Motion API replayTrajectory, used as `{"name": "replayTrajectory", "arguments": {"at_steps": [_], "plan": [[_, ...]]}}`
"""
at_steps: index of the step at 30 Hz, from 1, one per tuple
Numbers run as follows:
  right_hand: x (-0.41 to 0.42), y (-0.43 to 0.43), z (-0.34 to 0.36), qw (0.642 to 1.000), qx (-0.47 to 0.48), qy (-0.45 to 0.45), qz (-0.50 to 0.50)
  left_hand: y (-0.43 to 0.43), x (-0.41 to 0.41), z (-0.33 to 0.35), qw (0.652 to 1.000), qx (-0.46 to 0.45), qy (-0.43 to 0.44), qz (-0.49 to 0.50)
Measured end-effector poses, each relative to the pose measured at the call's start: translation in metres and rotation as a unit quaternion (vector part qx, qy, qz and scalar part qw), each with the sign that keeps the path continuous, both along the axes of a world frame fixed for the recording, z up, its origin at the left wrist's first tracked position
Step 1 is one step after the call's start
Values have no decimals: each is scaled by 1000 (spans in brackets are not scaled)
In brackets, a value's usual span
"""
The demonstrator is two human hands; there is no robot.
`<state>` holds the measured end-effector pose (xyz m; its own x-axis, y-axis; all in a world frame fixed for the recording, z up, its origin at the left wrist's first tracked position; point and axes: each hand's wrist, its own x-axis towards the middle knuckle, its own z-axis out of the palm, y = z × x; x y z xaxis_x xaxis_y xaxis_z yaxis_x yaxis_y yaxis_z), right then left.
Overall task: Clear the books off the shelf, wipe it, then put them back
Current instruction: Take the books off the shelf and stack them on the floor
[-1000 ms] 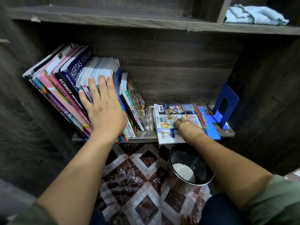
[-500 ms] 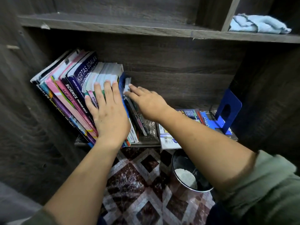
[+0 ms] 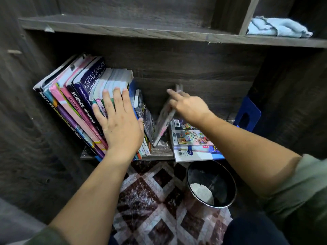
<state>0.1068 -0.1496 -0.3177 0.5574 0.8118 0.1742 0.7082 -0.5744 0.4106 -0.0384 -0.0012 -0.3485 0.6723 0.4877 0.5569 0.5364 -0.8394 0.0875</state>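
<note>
Left hand (image 3: 120, 124), fingers spread flat, braced leaning books (image 3: 74, 103); right hand (image 3: 189, 106) pinched blurred thin book (image 3: 164, 121), frame centre. Risk: row toppling if brace lifted.

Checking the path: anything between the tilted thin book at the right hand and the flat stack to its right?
Nothing visible. The right hand is on the thin book, tilted toward the flat stack; only bare shelf lies between them.

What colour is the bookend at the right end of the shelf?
Blue. The bookend stands upright behind the right forearm, seen only in the head view.
</note>
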Motion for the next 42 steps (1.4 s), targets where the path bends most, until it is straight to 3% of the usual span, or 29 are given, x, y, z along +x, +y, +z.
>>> {"name": "replayTrajectory", "arguments": {"at_steps": [5, 12, 16, 20, 22, 25, 28, 35, 40, 42], "plan": [[16, -79, -28, 984, 121, 44, -124, -1, 3, -2, 1000, 2, -3, 5], [9, -120, -90, 958, 49, 155, -236, -2, 3, -3, 1000, -5, 0, 4], [18, -131, -96, 934, 60, 176, -306, -2, 3, -3, 1000, -7, 1, 3], [9, -115, -91, 913, -24, 181, -366, -2, 2, -2, 1000, -6, 4, 3], [-1, -85, -78, 933, -4, 183, -309, -2, 1, -1, 1000, -6, 6, 4], [-17, -27, -54, 971, 105, 181, -112, -1, 1, 1, 1000, -8, 6, 8], [-25, 27, -33, 971, 143, 192, 11, -1, 0, 1, 1000, -5, 8, 6], [-25, 73, -27, 994, 40, 101, -9, 4, -5, -2, 1000, 14, 11, -3], [-11, 54, -23, 989, 89, -65, 93, 8, -6, -1, 1000, 14, 4, -7], [-11, 44, -22, 989, 60, -77, 115, 7, -4, -1, 1000, 13, 4, -5]]}}
